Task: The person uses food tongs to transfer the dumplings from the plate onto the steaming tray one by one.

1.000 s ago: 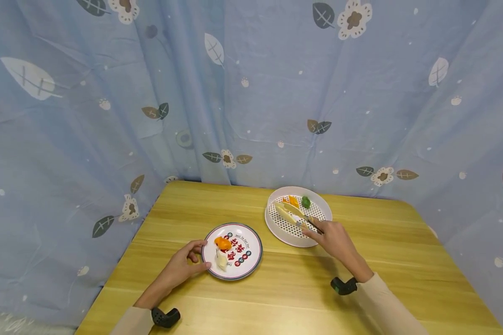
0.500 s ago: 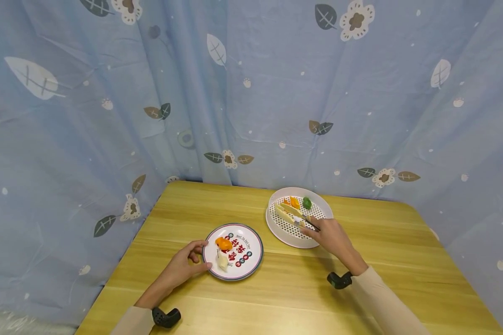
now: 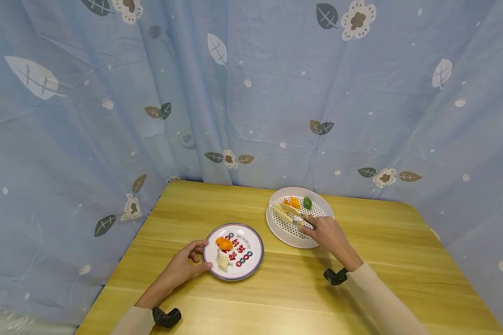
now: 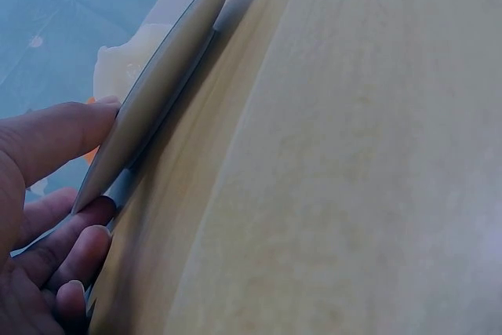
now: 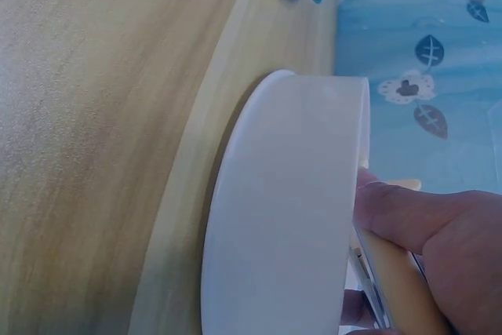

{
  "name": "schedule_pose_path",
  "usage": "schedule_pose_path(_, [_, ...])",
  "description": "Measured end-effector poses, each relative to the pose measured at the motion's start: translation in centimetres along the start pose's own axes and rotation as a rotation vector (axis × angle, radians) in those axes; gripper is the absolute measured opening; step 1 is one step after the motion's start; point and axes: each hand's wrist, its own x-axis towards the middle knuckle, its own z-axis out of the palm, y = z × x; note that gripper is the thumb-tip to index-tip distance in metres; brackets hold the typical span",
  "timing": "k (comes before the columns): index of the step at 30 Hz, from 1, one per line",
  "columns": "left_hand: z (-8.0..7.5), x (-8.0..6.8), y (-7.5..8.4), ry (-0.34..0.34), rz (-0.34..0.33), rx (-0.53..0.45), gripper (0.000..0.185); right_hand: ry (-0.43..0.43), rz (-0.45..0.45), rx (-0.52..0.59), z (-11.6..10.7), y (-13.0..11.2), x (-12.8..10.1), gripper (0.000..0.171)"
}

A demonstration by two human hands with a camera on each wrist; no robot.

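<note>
A white plate (image 3: 255, 253) with red lettering and a coloured edge is held at its left rim by a person's left grip (image 3: 184, 264), the thumb laid over the edge and fingers placed beneath it, as is shown from the left wrist. On the plate, an orange piece (image 3: 224, 243) is set just beside a cream-coloured piece (image 3: 222, 262), both toward the held side. Farther back and to the right on the wood-grained bench (image 3: 285, 288), a pair of tan tongs (image 3: 292, 210) is clasped in the right grip (image 3: 328, 232), the arms spread apart over the perforated floor of a round white basket (image 3: 282, 234). Whether anything is caught between the tips cannot be told. Inside the basket, yellow-orange pieces (image 3: 295, 202) are seen near the tongs' tips, and a green piece (image 3: 308, 203) is placed just to their right. Black devices (image 3: 335, 276) are worn at both wrists beside beige sleeves (image 3: 373, 288), and the bench is backed by a blue curtain (image 3: 268, 102) printed with leaves and flowers.
</note>
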Motion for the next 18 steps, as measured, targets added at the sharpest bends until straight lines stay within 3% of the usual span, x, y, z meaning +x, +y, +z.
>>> schedule_pose_path(9, [-0.2,-0.2,0.1,-0.019,0.027,-0.042,0.062,0.021,0.052,0.044,-0.3,-0.2,-0.3,0.061])
schedule_pose_path(18, [-0.1,-0.1,0.0,-0.017,-0.004,-0.025,0.062,0.094,0.010,0.052,-1.0,-0.7,-1.3,0.059])
